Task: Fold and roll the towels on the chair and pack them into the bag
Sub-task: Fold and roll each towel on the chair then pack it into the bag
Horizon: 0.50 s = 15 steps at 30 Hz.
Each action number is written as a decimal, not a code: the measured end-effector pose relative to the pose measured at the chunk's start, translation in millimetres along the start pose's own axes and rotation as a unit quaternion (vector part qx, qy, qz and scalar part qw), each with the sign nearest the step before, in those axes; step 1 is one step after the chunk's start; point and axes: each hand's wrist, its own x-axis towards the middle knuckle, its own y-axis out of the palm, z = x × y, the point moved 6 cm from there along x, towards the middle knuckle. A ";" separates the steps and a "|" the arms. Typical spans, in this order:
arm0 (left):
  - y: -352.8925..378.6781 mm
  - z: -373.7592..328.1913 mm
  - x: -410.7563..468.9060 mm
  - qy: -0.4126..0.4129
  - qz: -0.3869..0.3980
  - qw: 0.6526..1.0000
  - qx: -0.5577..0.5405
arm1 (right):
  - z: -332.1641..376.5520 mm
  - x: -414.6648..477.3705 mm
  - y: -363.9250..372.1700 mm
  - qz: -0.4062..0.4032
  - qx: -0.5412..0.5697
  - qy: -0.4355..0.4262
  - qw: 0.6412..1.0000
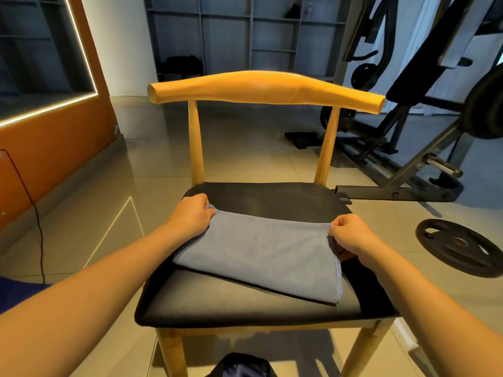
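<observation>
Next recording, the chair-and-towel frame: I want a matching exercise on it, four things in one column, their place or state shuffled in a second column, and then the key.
Things
1 grey towel
2 weight plate
3 left hand
4 chair backrest

Place or state
a flat on the floor, to the right of the black seat
b pinching the towel's far left corner
c bare yellow-brown wood, nothing on it
d lying across the seat

Pairs: 1-d, 2-a, 3-b, 4-c

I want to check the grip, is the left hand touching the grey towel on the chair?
Touching. The head view shows the left hand pinching the grey towel at its far left corner.
</observation>
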 end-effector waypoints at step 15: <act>-13.1 -1.2 -11.2 -0.121 0.269 0.955 0.012 | 43.7 -9.9 7.1 0.102 -0.111 -0.090 0.984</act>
